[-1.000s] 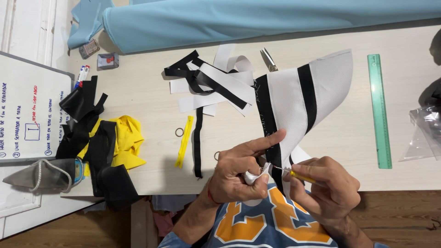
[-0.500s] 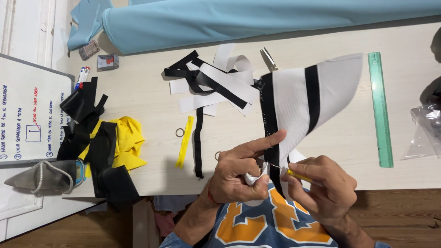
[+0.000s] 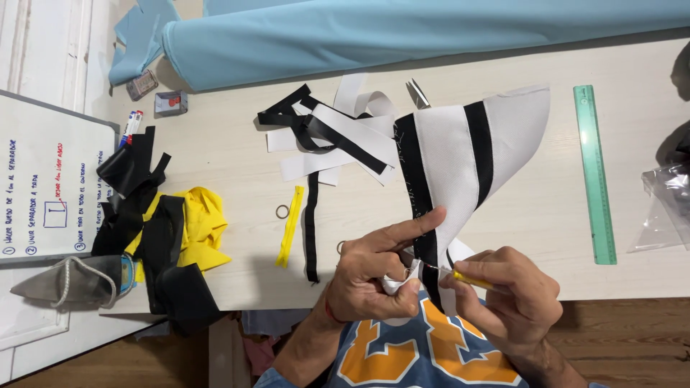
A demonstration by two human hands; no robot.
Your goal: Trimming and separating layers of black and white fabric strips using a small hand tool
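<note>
Fabric (image 3: 460, 151), a black-and-white striped panel lying from table centre toward the six o'clock edge, looks light and limp, best pinched at the seam where the left hand (image 3: 370, 276) grips it while the right hand (image 3: 514, 298) is closed on a yellow-handled tool (image 3: 471, 279).

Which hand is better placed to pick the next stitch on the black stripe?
Probably the right hand: it holds the yellow-handled tool with its tip at the black stripe, while the left hand pinches the fabric.
</note>
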